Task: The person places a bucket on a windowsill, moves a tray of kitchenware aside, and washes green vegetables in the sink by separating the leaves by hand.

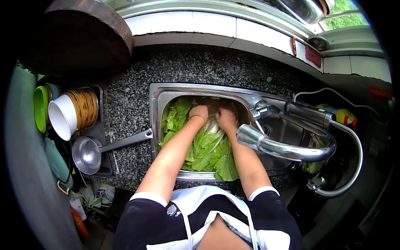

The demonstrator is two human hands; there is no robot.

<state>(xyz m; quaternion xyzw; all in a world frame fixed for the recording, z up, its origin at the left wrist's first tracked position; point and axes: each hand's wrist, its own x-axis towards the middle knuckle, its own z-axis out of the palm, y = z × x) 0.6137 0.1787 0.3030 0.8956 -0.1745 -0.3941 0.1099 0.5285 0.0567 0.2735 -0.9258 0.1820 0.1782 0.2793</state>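
Large leafy greens with pale stems fill the left basin of a steel sink. My left hand, a thin bracelet at its wrist, is closed among the stems near the basin's far side. Just to its right, my right hand is closed on the greens too. The fingertips of both are hidden from above. Some water shows around the stems at the back. Leaves spread toward me between my forearms, and one lies over the front rim.
A chrome faucet arches close to my right forearm, over the second basin. On the left, a ladle lies with its handle reaching the sink rim, near stacked bowls. A thick round wooden board stands at the back left.
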